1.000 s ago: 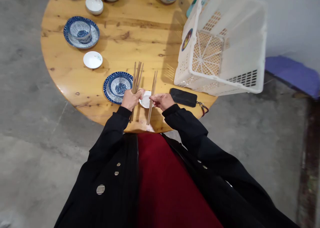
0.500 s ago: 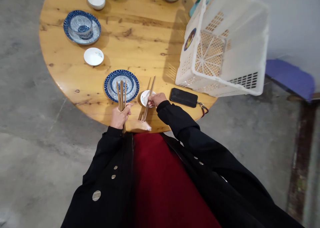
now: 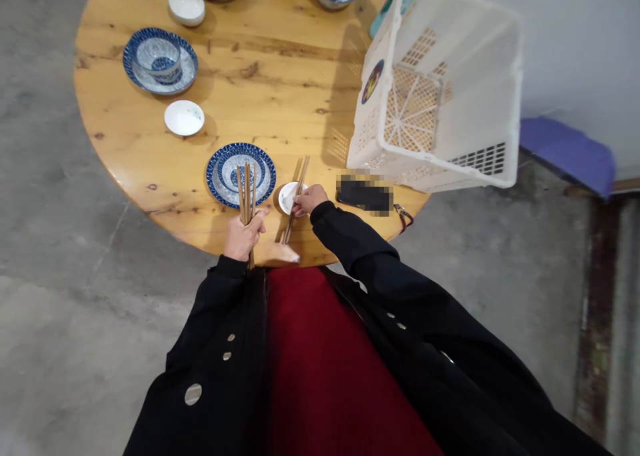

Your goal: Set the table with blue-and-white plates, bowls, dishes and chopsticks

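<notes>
My left hand [image 3: 245, 235] is closed around a bunch of wooden chopsticks [image 3: 247, 193], which point away from me over a blue-and-white plate [image 3: 214, 186] with a bowl on it. Pinched in my right hand [image 3: 309, 199] are more chopsticks [image 3: 301, 179], held above a small white dish [image 3: 285, 198]; their near ends lie close to the table edge. Just how many chopsticks each hand holds I cannot tell. By the table edge, between my hands, is a pale patch [image 3: 285, 252] that I cannot make out.
A large white plastic basket [image 3: 383, 126] stands on the round wooden table [image 3: 260, 103] at the right. A blurred dark phone [image 3: 365, 194] with a strap lies beside my right sleeve. Farther left are a plate with a bowl [image 3: 187, 76], and small white dishes [image 3: 185, 118].
The view has shifted slightly, so the table and basket sit a little farther left. My right hand has dipped slightly with its chopsticks; both hands keep their hold.
</notes>
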`<action>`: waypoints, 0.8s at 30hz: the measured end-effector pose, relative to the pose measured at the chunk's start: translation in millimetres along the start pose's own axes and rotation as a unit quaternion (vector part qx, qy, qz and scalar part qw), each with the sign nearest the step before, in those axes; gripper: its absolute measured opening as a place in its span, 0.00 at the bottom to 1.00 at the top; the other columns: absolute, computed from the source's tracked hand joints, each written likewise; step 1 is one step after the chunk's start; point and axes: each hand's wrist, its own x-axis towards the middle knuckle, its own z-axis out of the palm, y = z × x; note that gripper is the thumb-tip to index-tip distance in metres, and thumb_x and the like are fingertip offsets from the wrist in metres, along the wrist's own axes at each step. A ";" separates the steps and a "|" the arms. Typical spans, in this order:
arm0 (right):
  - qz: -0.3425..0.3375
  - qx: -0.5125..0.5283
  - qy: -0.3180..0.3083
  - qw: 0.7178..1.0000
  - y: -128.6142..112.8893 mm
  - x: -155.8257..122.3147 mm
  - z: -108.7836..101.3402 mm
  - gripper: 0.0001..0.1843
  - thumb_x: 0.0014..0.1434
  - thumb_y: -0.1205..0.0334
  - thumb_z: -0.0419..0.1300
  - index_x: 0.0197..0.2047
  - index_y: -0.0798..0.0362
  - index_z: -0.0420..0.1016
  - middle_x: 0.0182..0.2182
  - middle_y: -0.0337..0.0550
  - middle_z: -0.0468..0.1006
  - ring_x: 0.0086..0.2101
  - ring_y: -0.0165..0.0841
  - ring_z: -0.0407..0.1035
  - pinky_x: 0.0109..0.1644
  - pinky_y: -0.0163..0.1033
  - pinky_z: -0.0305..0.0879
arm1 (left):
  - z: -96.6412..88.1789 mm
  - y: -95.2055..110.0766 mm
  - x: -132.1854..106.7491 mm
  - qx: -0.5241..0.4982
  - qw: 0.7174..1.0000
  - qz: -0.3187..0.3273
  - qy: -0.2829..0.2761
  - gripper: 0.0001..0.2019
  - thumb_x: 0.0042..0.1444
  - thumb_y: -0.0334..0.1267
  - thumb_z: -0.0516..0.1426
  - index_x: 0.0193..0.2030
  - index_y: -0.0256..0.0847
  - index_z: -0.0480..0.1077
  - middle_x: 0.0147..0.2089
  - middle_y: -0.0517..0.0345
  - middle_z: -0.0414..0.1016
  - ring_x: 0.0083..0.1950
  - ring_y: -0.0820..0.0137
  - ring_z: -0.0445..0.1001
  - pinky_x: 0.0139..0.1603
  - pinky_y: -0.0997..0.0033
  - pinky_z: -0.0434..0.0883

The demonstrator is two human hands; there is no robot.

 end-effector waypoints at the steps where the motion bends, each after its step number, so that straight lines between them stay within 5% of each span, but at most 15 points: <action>1: -0.003 -0.003 0.000 1.000 0.5 0.5 -0.2 0.08 0.56 0.77 0.66 0.27 0.62 0.73 0.09 0.41 0.69 0.11 0.30 0.67 0.16 0.30 0.68 | -0.2 0.1 -0.4 -0.001 1.000 0.000 0.002 0.14 0.49 0.46 0.64 0.35 0.35 0.75 0.19 0.67 0.65 0.13 0.82 0.53 0.14 0.76 0.47; 24: -0.029 -0.046 -0.004 0.999 2.3 -3.9 -3.1 0.15 0.58 0.77 0.61 0.21 0.58 0.69 0.10 0.42 0.70 0.12 0.29 0.67 0.18 0.29 0.67 | -2.2 -3.5 -0.2 -0.009 1.000 0.000 0.009 0.16 0.50 0.46 0.64 0.37 0.34 0.76 0.20 0.67 0.65 0.14 0.82 0.53 0.14 0.76 0.47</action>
